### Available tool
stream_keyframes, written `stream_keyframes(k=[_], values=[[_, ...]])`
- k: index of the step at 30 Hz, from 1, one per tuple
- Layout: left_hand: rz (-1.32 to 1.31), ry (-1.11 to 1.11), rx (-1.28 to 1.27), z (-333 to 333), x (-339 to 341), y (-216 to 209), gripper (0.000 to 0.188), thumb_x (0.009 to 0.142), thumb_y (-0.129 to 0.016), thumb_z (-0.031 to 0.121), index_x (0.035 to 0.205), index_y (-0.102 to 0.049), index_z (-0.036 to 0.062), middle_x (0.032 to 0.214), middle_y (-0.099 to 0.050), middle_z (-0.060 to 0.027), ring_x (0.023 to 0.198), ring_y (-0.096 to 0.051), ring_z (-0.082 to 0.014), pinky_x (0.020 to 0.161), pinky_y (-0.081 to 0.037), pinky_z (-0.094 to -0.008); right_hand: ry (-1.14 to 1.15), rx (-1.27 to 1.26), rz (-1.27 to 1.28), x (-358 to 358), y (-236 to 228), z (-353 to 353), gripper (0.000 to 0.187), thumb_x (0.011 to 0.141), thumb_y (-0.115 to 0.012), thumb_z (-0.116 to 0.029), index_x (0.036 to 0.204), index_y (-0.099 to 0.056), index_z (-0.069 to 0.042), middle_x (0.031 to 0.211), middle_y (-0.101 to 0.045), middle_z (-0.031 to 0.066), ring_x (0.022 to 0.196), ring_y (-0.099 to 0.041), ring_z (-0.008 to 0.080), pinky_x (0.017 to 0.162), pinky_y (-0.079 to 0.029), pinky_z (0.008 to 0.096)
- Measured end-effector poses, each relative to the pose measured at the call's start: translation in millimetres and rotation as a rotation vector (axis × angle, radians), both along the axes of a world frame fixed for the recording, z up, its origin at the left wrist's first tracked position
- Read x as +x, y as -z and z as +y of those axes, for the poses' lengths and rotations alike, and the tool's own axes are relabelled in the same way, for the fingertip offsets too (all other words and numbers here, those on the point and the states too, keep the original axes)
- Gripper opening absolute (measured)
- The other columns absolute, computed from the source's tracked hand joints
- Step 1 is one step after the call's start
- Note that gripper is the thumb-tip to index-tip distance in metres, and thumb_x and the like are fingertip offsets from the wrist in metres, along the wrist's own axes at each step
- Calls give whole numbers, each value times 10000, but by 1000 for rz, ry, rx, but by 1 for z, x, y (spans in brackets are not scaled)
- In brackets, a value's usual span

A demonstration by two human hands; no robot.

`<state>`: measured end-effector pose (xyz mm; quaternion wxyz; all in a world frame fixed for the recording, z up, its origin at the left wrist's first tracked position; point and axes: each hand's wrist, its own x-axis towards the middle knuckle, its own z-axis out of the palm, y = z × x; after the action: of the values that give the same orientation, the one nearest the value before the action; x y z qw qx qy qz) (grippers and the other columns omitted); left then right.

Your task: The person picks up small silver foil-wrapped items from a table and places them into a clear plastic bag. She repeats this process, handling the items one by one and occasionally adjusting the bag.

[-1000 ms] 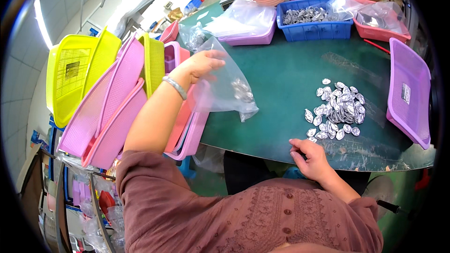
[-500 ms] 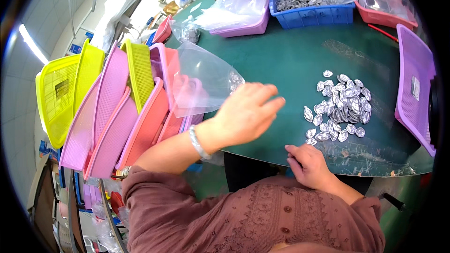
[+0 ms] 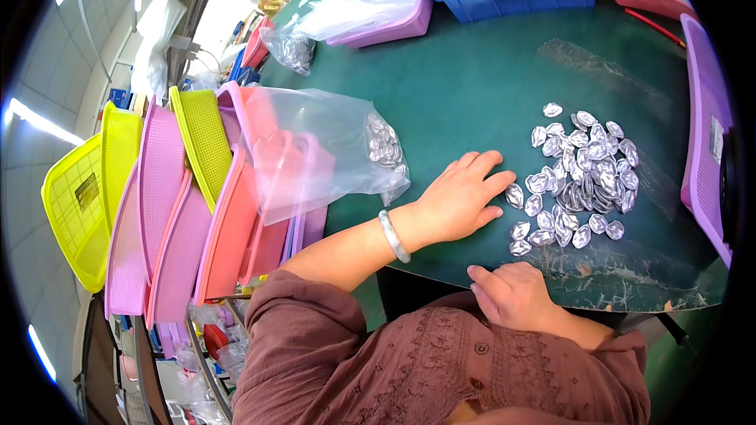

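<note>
A loose pile of small silvery leaf-shaped metal pieces (image 3: 587, 165) lies on the green table. My left hand (image 3: 465, 197), with a pale bangle on its wrist, reaches palm down to the pile's left edge. Its fingers are spread and point at the nearest pieces, with nothing seen in them. At the table's front edge my right hand (image 3: 516, 295) is closed, its fingers curled under; whether anything is inside is hidden. Left of my left hand lies a clear plastic bag (image 3: 331, 142) with several similar pieces gathered at its right end.
Stacked pink, purple and yellow-green plastic baskets (image 3: 173, 205) stand at the left. A purple basket (image 3: 705, 134) leans at the right edge. Along the back are a blue bin (image 3: 516, 0) of metal parts, a purple tray (image 3: 386, 31), a small filled bag (image 3: 291, 51) and a red stick (image 3: 654, 27).
My left hand has moved right and down, away from the plastic bag to the pile's edge. The bag now lies lower and flatter. My right hand stays by the table edge.
</note>
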<state>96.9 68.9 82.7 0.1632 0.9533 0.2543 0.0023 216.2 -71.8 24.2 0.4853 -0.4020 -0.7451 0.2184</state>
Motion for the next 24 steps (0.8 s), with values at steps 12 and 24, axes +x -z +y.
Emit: stream_keyframes(k=[12,24], values=[[-83,-81,19,-8,2,12,221,744,-604,95,952,-536,64,893,-494,-91,778,-529,-279,660,-452,-359,30,26,-28,0,6,2,275,688,-632,-86,955,-582,-40,538,-428,3,468,-462,166,451,-348,286],[-138,-186,-52,-14,3,19,203,753,-634,161,913,-544,77,827,-500,-75,695,-530,-272,599,-442,-359,1,29,-44,2,6,3,303,685,-592,-99,974,-578,-10,559,-418,3,479,-452,157,464,-335,282]])
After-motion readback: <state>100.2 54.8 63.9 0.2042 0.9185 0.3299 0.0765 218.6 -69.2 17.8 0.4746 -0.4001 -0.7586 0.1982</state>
